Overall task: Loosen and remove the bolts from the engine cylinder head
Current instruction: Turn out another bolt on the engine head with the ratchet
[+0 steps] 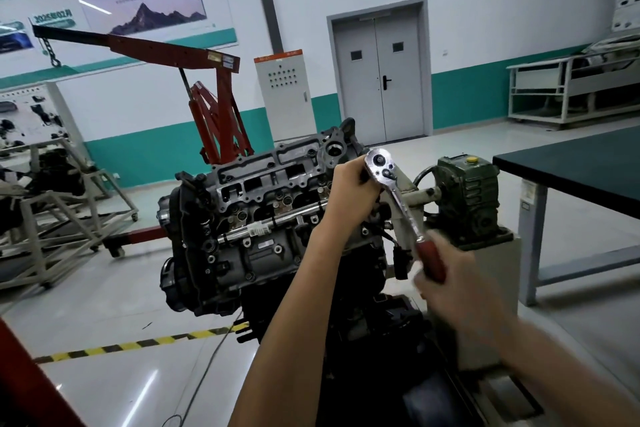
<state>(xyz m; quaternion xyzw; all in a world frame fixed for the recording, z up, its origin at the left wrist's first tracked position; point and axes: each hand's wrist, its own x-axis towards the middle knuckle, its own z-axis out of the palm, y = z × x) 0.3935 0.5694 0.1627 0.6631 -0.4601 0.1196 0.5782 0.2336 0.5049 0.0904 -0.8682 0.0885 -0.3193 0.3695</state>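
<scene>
We had our left hand (349,191) curled round the top of the chrome, red-handled ratchet wrench (398,199) at the right end of the grey metal cylinder head (270,177) (bolt hidden beneath). The handle pointed down toward us, and our right hand (450,291), blurred, was wrapped round the grip.

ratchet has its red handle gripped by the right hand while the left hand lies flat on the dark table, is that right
Not quite. The left hand is not on the table; it is curled round the ratchet just under its head, over the engine. The right hand does grip the red handle. The head view shows this.
</scene>
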